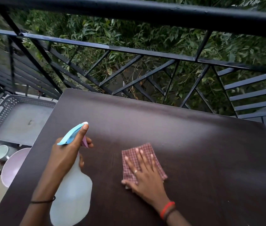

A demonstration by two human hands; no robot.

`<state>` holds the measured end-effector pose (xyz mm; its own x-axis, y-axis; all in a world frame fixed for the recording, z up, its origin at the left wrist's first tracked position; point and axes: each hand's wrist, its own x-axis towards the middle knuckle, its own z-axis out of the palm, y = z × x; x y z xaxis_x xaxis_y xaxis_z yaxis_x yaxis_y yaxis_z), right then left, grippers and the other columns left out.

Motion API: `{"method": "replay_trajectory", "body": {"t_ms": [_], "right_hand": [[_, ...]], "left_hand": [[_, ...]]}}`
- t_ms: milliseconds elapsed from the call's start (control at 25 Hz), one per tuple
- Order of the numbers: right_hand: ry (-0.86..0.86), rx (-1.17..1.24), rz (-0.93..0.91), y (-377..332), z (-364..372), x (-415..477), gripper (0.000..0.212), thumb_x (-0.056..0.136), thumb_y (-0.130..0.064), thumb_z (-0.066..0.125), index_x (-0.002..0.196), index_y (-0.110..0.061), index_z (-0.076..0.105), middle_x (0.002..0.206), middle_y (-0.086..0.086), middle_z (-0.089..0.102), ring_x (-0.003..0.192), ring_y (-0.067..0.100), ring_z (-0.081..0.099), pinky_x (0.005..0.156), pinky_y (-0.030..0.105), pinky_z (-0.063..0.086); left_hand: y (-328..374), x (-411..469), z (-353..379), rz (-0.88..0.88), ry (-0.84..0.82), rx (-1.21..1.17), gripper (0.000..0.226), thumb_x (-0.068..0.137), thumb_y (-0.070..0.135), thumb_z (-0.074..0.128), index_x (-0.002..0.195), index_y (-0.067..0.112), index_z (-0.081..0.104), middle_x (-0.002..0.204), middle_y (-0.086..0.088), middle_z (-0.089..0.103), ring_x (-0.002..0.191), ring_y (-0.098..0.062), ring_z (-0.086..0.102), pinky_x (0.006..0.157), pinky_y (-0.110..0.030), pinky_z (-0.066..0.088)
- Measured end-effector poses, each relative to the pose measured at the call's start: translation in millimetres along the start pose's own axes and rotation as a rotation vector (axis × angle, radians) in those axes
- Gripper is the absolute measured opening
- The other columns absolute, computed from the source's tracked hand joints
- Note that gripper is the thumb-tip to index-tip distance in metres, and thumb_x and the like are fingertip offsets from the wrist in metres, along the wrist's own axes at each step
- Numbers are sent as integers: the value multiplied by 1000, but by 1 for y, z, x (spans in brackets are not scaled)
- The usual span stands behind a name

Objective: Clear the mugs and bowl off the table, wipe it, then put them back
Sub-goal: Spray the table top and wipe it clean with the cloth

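Tabletop (194,144): dark brown, far edge by the black railing (129,51).
Left hand (67,154): gripping spray bottle (73,190), near left edge.
Right hand (143,170): fingers flat, pressing checked cloth (146,146), centre.
Mugs (0,152), bowl (14,163): down beyond left edge.

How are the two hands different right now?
The left hand curls round a spray bottle; the right hand lies flat on a checked cloth. The left wrist wears a thin black band, the right a red band. Both are over the brown table.
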<state>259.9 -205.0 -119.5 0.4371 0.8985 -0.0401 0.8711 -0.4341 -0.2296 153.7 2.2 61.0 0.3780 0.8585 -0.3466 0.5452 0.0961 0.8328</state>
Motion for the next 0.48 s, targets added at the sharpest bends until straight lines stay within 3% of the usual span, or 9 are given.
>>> {"method": "replay_trajectory", "body": {"t_ms": [80, 200, 360, 480], "right_hand": [[0, -6, 93, 34, -7, -33, 76, 83, -77, 32, 149, -38, 24, 158, 7, 20, 147, 23, 14, 114, 49, 15], [-5, -46, 342, 105, -29, -28, 78, 83, -78, 19, 150, -38, 18, 159, 10, 14, 147, 28, 12, 116, 51, 11], [15, -50, 533, 151, -53, 70, 83, 81, -77, 10, 152, -35, 10, 159, 17, 10, 147, 31, 4, 117, 55, 7], [-24, -9, 496, 114, -50, 151, 82, 84, -77, 16, 152, -33, 7, 159, 18, 0, 147, 32, -2, 117, 55, 1]], "left_hand": [[-2, 2, -2, -3, -2, -5, 63, 85, 61, 57, 74, -1, 65, 77, -8, 74, 33, -29, 50, 50, -31, 46], [-9, 1, -7, -12, 3, -11, 63, 83, 62, 57, 73, 0, 65, 77, -7, 74, 32, -29, 50, 49, -31, 44], [-18, -8, -21, -16, 10, -33, 65, 82, 62, 57, 76, -2, 64, 76, -7, 73, 33, -29, 49, 49, -28, 42], [-26, -17, -36, -24, 34, -24, 63, 87, 58, 57, 73, -4, 62, 76, -6, 73, 35, -30, 51, 42, -22, 40]]}}
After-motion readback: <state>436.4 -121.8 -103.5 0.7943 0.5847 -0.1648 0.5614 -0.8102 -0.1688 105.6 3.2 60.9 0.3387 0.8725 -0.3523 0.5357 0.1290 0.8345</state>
